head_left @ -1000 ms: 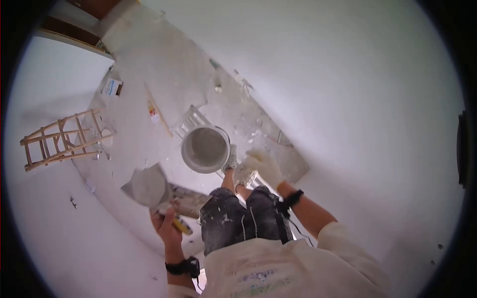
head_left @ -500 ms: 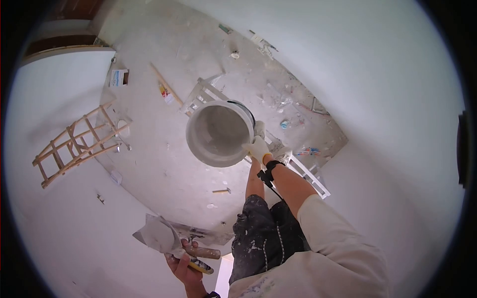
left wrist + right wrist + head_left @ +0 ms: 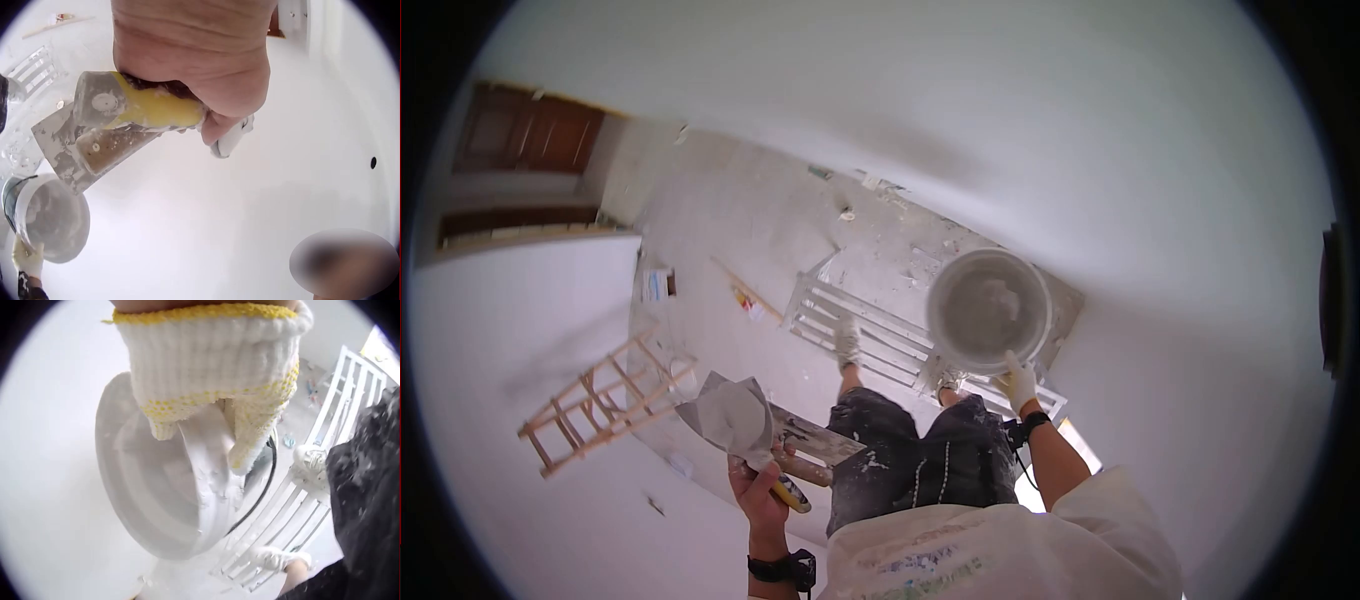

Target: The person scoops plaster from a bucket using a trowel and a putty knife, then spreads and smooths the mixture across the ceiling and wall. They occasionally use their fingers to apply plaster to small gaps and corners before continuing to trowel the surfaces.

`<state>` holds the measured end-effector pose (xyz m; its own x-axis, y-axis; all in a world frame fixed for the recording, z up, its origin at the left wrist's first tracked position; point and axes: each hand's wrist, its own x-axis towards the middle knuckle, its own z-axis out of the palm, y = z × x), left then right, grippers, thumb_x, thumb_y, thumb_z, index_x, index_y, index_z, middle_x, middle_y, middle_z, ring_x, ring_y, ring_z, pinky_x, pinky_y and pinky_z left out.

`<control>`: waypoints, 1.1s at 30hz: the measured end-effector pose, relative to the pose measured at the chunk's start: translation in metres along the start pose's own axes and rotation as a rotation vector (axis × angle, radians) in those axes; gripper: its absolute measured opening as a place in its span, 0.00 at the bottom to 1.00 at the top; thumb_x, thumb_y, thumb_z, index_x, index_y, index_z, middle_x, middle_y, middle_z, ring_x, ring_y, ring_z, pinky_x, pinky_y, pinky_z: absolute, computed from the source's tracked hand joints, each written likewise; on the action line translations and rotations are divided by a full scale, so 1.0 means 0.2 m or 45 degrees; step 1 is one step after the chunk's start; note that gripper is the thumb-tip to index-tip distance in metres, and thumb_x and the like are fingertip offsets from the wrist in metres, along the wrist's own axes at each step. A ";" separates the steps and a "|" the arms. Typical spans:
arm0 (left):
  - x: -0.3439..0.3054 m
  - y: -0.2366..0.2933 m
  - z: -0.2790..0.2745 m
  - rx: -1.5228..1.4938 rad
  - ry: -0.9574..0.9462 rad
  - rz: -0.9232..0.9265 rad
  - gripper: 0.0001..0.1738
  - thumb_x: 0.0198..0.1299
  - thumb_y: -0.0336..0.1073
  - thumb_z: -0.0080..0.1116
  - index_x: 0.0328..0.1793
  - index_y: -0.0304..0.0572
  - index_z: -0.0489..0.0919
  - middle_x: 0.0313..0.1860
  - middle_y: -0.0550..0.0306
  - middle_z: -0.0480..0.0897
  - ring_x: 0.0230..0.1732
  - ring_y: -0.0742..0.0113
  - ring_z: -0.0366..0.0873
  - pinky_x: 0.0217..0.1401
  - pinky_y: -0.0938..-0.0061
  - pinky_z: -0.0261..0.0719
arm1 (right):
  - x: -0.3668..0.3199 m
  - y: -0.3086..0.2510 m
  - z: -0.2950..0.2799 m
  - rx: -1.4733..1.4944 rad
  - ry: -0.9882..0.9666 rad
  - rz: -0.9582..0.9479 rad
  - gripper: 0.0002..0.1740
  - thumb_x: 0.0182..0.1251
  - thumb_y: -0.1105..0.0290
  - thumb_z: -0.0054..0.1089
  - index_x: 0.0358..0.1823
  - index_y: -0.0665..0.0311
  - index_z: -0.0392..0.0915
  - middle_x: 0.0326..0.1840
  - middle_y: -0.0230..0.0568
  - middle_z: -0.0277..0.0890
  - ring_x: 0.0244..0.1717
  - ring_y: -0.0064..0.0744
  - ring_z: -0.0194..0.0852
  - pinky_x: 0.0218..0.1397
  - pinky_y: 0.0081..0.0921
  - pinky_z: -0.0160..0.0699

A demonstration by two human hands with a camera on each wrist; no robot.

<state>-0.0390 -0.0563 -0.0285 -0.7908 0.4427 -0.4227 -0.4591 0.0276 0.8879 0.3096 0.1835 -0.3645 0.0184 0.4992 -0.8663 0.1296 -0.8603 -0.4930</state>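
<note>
My bare left hand [image 3: 762, 492] holds a putty knife by its yellow handle [image 3: 165, 109], with pale plaster heaped on the wide blade [image 3: 735, 415]. A flat steel trowel [image 3: 830, 442] with a wooden handle [image 3: 808, 470] is held in that same hand. My right hand [image 3: 1019, 385], in a white knit glove, grips the rim of a large pale bucket [image 3: 203, 481]. Fingers hook inside the rim while the thumb [image 3: 247, 447] presses the outside. The bucket is tilted, its mouth towards the head camera, and a grey-white smear shows inside.
Under my feet is a slatted white bench [image 3: 880, 325]. A wooden ladder [image 3: 600, 400] stands on the left. Across the dusty floor lie a small box [image 3: 658, 284], a wooden stick [image 3: 745, 288] and scraps. A white wall [image 3: 1180, 230] rises close on the right.
My right hand reached the bucket, took hold of its rim and lifted it from the bench. The bucket has swung to the right. The left hand keeps its tools.
</note>
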 end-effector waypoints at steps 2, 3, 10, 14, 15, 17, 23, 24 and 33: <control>0.17 0.08 0.01 0.062 -0.104 -0.016 0.32 0.55 0.26 0.63 0.68 0.38 0.69 0.51 0.53 0.76 0.54 0.61 0.73 0.57 0.54 0.78 | -0.08 0.01 -0.05 0.388 0.144 0.010 0.25 0.70 0.50 0.65 0.52 0.65 0.76 0.46 0.40 0.80 0.42 0.35 0.82 0.45 0.35 0.86; 0.26 0.11 0.01 0.082 -0.167 -0.043 0.32 0.55 0.26 0.63 0.68 0.38 0.69 0.51 0.53 0.76 0.54 0.61 0.73 0.57 0.54 0.78 | -0.08 0.08 -0.09 0.439 0.193 0.011 0.25 0.70 0.50 0.65 0.52 0.65 0.76 0.46 0.40 0.80 0.42 0.35 0.82 0.45 0.35 0.86; 0.98 0.28 0.05 0.273 -0.519 -0.099 0.36 0.52 0.24 0.63 0.70 0.37 0.68 0.52 0.53 0.79 0.54 0.60 0.76 0.62 0.51 0.77 | -0.01 0.54 0.08 1.576 0.320 -0.298 0.26 0.74 0.49 0.61 0.59 0.63 0.76 0.56 0.41 0.81 0.54 0.40 0.81 0.52 0.34 0.85; 1.17 0.32 -0.01 0.489 -0.535 -0.200 0.34 0.49 0.25 0.61 0.67 0.36 0.70 0.50 0.53 0.80 0.51 0.61 0.79 0.57 0.54 0.81 | -0.05 0.91 0.25 1.912 0.473 -0.099 0.36 0.74 0.41 0.55 0.59 0.72 0.75 0.56 0.48 0.82 0.57 0.44 0.80 0.60 0.32 0.85; 1.23 0.27 0.00 0.498 -0.492 -0.196 0.30 0.49 0.25 0.61 0.62 0.35 0.73 0.46 0.53 0.82 0.47 0.62 0.81 0.52 0.57 0.83 | -0.01 0.99 0.30 1.983 0.520 -0.073 0.38 0.74 0.39 0.53 0.58 0.74 0.75 0.56 0.49 0.82 0.57 0.44 0.80 0.61 0.32 0.84; 1.46 0.15 -0.45 0.593 -0.790 -0.304 0.31 0.66 0.26 0.60 0.74 0.28 0.63 0.40 0.40 0.84 0.16 0.53 0.83 0.20 0.70 0.85 | 0.10 1.19 0.41 1.986 0.635 0.007 0.43 0.74 0.36 0.50 0.57 0.78 0.77 0.56 0.50 0.82 0.56 0.44 0.80 0.61 0.31 0.84; 1.39 -0.12 -0.16 0.696 -0.525 -0.427 0.09 0.67 0.28 0.60 0.49 0.29 0.76 0.23 0.47 0.82 0.12 0.64 0.77 0.13 0.74 0.78 | 0.29 1.68 0.89 2.470 0.745 0.060 0.39 0.75 0.39 0.51 0.52 0.79 0.77 0.51 0.53 0.83 0.51 0.48 0.82 0.62 0.39 0.84; 1.37 -0.15 -0.13 0.706 -0.518 -0.396 0.09 0.67 0.28 0.60 0.49 0.29 0.76 0.23 0.47 0.82 0.12 0.64 0.77 0.13 0.74 0.78 | 0.30 1.74 0.98 2.353 0.700 0.087 0.41 0.70 0.35 0.55 0.50 0.76 0.79 0.49 0.50 0.83 0.49 0.47 0.82 0.60 0.38 0.84; 1.20 -0.04 0.15 0.696 -0.580 -0.391 0.05 0.67 0.27 0.59 0.42 0.30 0.80 0.16 0.53 0.80 0.09 0.72 0.71 0.11 0.77 0.68 | 0.32 1.86 1.12 2.496 0.595 0.486 0.56 0.41 0.25 0.75 0.52 0.73 0.75 0.48 0.44 0.77 0.44 0.42 0.77 0.54 0.36 0.81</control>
<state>-0.2136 0.0766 -0.1309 -0.3614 0.6653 -0.6533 -0.2722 0.5949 0.7563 0.1380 -0.1286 -0.6213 0.0210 0.0140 -0.9997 -0.9489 0.3151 -0.0155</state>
